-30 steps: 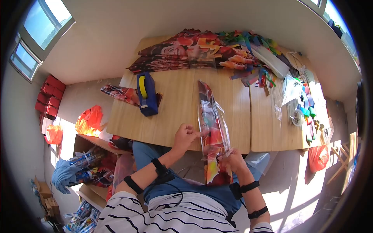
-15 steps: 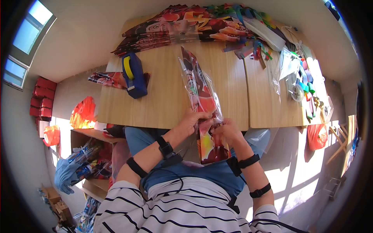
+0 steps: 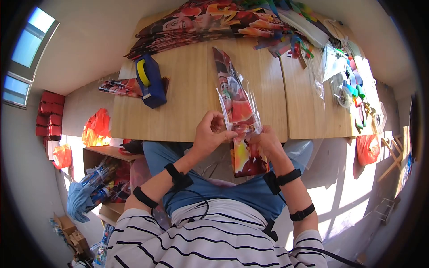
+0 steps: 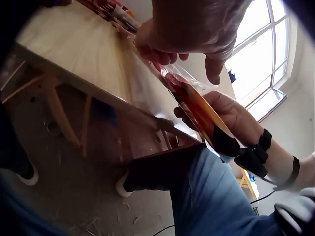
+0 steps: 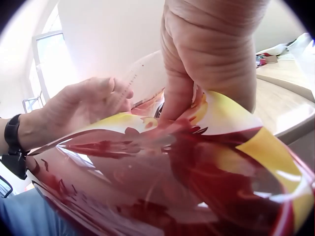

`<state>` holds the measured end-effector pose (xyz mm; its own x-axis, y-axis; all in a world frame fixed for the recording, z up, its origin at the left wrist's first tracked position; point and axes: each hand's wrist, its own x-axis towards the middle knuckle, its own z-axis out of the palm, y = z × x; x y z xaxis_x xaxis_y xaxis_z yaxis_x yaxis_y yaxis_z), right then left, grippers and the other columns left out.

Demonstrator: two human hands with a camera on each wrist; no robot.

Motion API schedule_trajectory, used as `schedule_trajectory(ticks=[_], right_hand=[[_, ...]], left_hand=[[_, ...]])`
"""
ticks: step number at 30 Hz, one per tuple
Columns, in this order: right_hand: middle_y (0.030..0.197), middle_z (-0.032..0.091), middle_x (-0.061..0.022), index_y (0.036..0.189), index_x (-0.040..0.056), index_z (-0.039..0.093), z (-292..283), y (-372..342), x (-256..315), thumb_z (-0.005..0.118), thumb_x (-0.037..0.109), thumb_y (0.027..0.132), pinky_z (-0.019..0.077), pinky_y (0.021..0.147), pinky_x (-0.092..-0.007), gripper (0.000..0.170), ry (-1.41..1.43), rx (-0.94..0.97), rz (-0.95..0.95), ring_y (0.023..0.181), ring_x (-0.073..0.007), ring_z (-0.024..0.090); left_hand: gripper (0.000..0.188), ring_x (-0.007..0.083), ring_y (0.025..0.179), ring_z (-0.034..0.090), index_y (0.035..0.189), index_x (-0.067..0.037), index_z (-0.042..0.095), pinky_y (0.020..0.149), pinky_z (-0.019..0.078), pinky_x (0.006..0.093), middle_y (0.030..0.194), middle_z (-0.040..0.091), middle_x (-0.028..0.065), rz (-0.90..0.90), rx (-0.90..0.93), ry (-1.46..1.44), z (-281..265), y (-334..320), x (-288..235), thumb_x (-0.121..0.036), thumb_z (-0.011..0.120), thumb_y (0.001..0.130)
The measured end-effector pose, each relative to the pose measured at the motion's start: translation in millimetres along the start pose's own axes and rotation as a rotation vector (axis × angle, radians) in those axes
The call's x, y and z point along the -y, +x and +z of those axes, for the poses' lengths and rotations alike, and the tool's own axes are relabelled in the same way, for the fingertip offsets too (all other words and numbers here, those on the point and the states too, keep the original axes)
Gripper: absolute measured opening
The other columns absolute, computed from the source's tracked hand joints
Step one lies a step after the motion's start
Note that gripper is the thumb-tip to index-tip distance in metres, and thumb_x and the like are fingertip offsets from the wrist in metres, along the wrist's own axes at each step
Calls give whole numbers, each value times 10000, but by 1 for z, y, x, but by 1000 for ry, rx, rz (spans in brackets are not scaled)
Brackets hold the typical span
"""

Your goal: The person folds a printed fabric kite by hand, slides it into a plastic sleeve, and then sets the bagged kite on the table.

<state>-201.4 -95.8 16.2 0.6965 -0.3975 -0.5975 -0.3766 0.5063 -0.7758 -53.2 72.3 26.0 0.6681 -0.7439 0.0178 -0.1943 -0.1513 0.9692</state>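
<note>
In the head view a long folded printed sheet (image 3: pixel 245 157), glossy red and yellow, lies partly inside a clear plastic sleeve (image 3: pixel 240 100). Its bare lower end juts past the table's front edge over the lap. My right hand (image 3: pixel 267 142) pinches the sheet near the sleeve's mouth, with thumb and fingers pressed into its surface in the right wrist view. At the sleeve's left side is my left hand (image 3: pixel 210 134), its thumb reaching to the plastic and its loosely bent fingers apart from the thumb.
A blue tape dispenser (image 3: pixel 152 82) stands left on the table, over another printed sheet (image 3: pixel 119 87). Stacked printed sheets (image 3: pixel 178 33) cover the back. Ribbons (image 3: pixel 357 94) and plastic bags (image 3: pixel 333 62) lie right. A box of wrapped goods (image 3: pixel 105 152) stands at lower left.
My left hand reached from a pointing pose to the sleeve's mouth, then its fingers drew back left while the thumb stayed close. My right hand keeps hold of the sheet. The head view shifted.
</note>
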Motion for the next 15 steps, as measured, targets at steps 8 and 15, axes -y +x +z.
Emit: schedule_trajectory(ticks=[8, 15], right_hand=[[856, 709, -96, 928, -38, 696, 8, 7, -2, 641, -152, 729, 525, 600, -314, 236, -2, -71, -71, 718, -172, 670], [836, 706, -97, 951, -36, 693, 14, 10, -4, 632, -161, 729, 512, 544, -324, 262, 199, -47, -102, 641, -164, 651]], left_hand=[[212, 286, 807, 584, 858, -39, 610, 754, 460, 387, 835, 575, 99, 511, 151, 473, 7, -12, -31, -121, 783, 765], [554, 150, 926, 643, 1244, -27, 520, 797, 541, 290, 984, 647, 51, -239, 91, -135, 1, -24, -9, -115, 812, 781]])
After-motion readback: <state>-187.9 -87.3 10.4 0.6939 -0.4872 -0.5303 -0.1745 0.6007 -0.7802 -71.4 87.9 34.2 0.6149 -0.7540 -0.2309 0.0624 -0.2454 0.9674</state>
